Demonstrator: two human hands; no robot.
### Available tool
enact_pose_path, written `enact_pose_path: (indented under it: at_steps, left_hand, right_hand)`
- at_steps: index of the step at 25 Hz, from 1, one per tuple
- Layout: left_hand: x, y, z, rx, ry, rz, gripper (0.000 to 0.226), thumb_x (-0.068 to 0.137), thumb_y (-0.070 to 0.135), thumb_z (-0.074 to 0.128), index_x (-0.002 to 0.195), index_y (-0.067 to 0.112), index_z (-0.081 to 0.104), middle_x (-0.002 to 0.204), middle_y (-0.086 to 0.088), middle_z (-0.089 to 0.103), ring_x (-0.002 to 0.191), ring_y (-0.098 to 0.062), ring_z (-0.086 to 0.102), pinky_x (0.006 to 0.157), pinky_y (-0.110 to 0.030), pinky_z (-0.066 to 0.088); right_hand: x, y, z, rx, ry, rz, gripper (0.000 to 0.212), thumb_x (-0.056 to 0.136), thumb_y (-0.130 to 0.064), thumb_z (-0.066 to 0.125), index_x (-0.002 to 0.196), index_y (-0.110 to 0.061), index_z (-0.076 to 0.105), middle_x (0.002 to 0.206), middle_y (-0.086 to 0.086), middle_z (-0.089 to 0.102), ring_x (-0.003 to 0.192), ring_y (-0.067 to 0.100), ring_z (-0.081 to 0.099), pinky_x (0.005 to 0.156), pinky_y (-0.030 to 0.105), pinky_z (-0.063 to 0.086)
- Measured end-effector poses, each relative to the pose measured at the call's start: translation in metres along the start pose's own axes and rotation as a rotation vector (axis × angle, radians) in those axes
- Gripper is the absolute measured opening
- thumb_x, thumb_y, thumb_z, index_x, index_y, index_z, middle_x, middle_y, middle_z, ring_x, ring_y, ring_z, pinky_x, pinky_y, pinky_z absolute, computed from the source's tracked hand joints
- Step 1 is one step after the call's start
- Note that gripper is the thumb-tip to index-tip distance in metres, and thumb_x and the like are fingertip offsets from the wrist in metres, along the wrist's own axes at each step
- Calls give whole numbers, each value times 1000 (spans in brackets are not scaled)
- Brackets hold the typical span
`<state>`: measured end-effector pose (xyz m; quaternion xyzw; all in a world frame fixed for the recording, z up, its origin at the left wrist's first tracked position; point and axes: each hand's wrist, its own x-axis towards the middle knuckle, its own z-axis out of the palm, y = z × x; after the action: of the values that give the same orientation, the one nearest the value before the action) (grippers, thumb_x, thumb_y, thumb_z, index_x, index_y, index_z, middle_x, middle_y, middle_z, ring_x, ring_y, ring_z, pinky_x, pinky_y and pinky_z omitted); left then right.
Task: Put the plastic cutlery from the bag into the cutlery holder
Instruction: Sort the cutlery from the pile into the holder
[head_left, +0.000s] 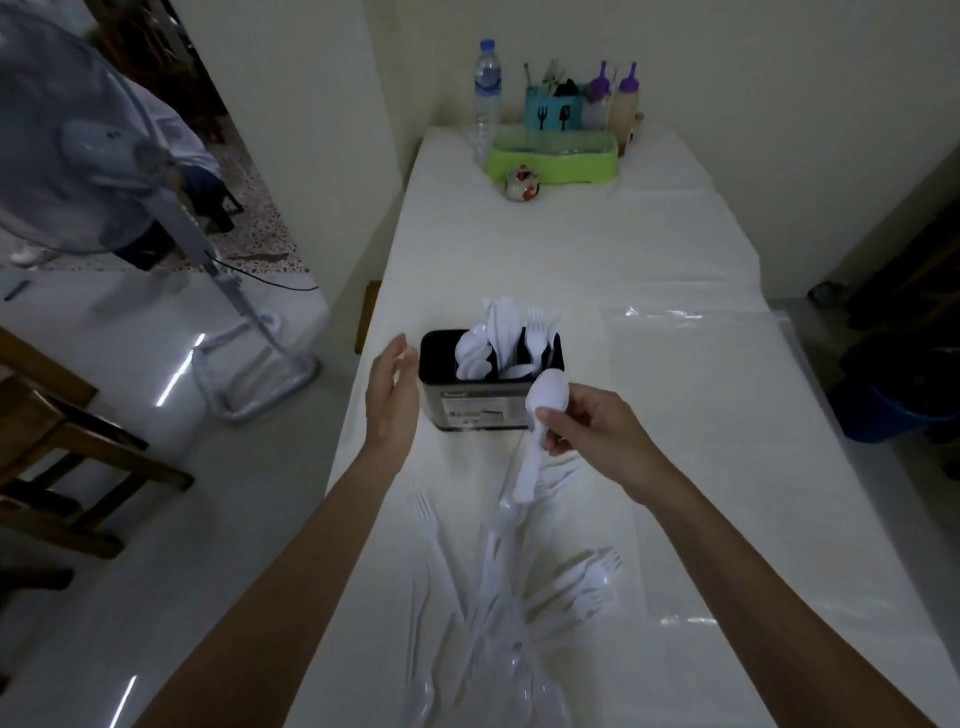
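Head view: right hand (597, 431) pinches spoon (546, 394) bowl-up, handle down; left hand (389, 400) relaxed beside cutlery holder (437, 366).

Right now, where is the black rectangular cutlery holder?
Head view: the black cutlery holder stands left of centre on the white table, between the left hand and the right hand, which holds a white plastic spoon.

Right hand (587, 423) pinches white spoon (540, 415) — beside black holder (441, 384).

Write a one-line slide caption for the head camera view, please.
The right hand holds a white plastic spoon near the black cutlery holder; the left hand is open beside it.
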<state>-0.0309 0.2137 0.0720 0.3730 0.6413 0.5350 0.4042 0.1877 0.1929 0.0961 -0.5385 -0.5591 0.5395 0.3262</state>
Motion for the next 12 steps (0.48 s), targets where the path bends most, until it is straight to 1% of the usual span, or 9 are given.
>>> enact_pose_path:
  at_steps: [1,2,3,4,6,8,9,10,12]
  left_hand:
    - [17,-5,0,3,-24,-49,42,100,31,38,141,21,40,145,7,40,129,-4,38,107,-18,30]
    - [31,-10,1,19,-49,-94,43,101,32,34,143,21,36,150,5,35,135,-8,34,114,-26,26]
    - [41,-15,4,31,-75,-132,44,102,32,32,144,20,33,152,3,32,139,-11,31,117,-31,23]
    - [47,-18,9,36,-101,-163,45,102,31,30,145,18,32,152,1,32,140,-15,30,117,-31,22]
    - [51,-24,17,45,-132,-196,43,103,26,29,144,15,33,151,-3,35,139,-19,33,113,-28,25]
    - [51,-33,21,19,-119,-163,42,103,22,29,143,13,35,148,-6,39,135,-20,37,108,-24,28]
    - [50,-36,22,-5,-117,-129,41,103,21,30,143,11,36,147,-7,40,135,-20,38,108,-24,28]
    - [51,-42,21,-37,-122,-97,42,103,20,30,142,9,35,146,-8,40,135,-21,38,112,-26,27]
    - [55,-52,19,-81,-154,-44,44,102,24,33,142,6,36,146,-11,41,135,-25,39,116,-36,27]
  right_hand:
    - [13,-11,-1,0,-7,-38,7,89,-12,61,93,-12,67,71,4,70,61,12,65,68,30,55]
    - [26,-22,-2,-9,-17,-79,7,89,-12,60,91,-12,67,73,6,70,64,15,65,70,33,56]
    - [38,-32,-2,-25,-20,-118,7,89,-12,59,90,-13,66,75,8,70,65,16,66,71,35,57]
    - [51,-41,-1,-43,-12,-146,7,90,-12,58,90,-13,66,75,8,70,66,17,66,72,37,57]
    - [76,-52,0,-63,25,-186,7,90,-13,58,92,-15,64,76,5,70,68,18,67,75,43,58]
    - [98,-52,3,-75,74,-218,7,90,-14,58,94,-14,63,80,5,70,73,22,70,81,46,57]
    - [104,-50,5,-105,96,-238,8,90,-14,57,95,-12,63,82,7,71,76,25,70,82,48,56]
    - [111,-45,10,-168,105,-256,10,90,-15,57,96,-9,63,84,9,71,79,27,70,82,48,56]
    - [113,-34,23,-327,83,-315,13,90,-12,55,96,-5,63,86,11,71,81,28,68,79,42,55]
